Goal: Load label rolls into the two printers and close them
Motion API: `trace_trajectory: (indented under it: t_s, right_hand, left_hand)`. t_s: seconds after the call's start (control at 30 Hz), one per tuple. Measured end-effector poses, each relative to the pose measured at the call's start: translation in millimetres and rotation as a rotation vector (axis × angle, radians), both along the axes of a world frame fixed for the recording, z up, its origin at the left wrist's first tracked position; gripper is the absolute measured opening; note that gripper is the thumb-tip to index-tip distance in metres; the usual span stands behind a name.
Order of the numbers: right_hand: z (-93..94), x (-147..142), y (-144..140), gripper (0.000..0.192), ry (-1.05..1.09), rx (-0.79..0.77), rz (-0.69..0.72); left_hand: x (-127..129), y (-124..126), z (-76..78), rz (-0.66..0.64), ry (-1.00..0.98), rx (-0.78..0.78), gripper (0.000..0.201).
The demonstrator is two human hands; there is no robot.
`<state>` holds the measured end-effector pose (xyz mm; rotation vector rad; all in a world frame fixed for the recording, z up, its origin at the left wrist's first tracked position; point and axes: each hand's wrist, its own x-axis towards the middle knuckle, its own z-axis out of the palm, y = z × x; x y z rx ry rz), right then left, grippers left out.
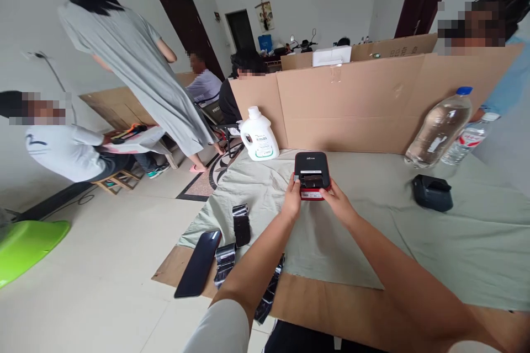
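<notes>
Both forearms reach out, left hand [292,200] and right hand [340,202] gripping a small printer [312,175] (black and red).

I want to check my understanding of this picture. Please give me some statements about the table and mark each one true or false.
1. Both hands touch the small black and red device. True: left hand, right hand.
2. The white jug lies on its side. False: it stands upright.
3. A black phone lies at the table's left edge. True.
4. The clear bottle has a red cap. False: blue.
</notes>
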<state>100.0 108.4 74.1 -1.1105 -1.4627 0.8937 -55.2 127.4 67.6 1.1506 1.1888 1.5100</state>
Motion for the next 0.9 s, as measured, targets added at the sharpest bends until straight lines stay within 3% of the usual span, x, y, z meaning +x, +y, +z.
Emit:
trace_trajectory:
  t_s: [0.17,0.27,0.37,0.5,0.67,0.8,0.9]
  right_hand:
    - [5.9,62,-85,0.067,-0.010,-0.049,-0.058]
    - [-0.6,81,-122,0.072,-0.029,-0.081,-0.111]
    - [-10.2,87,-141,0.076,-0.017,-0.126,-0.152]
    - [-23.4,86,-146,0.078,0.004,-0.187,-0.180]
    - [-32.6,85,-146,0.080,-0.125,-0.136,-0.245]
    - [-22.6,78,-143,0.076,-0.408,0.151,-0.427]
    - [-14.9,71,-138,0.051,-0.604,0.452,-0.437]
  left_hand:
    - [58,-72,-18.0,-0.076,0.187,0.020,0.052]
    - [80,-102,-27.2,-0.126,0.133,-0.093,0.053]
    - [90,-117,-28.6,-0.162,0.013,-0.207,0.054]
    - [94,-127,-23.6,-0.165,-0.102,-0.303,0.055]
    - [91,-126,-21.1,-0.174,-0.170,-0.278,0.056]
    - [78,-109,-17.5,-0.190,-0.164,-0.253,0.059]
    - [66,-91,-12.4,-0.308,-0.137,-0.157,0.064]
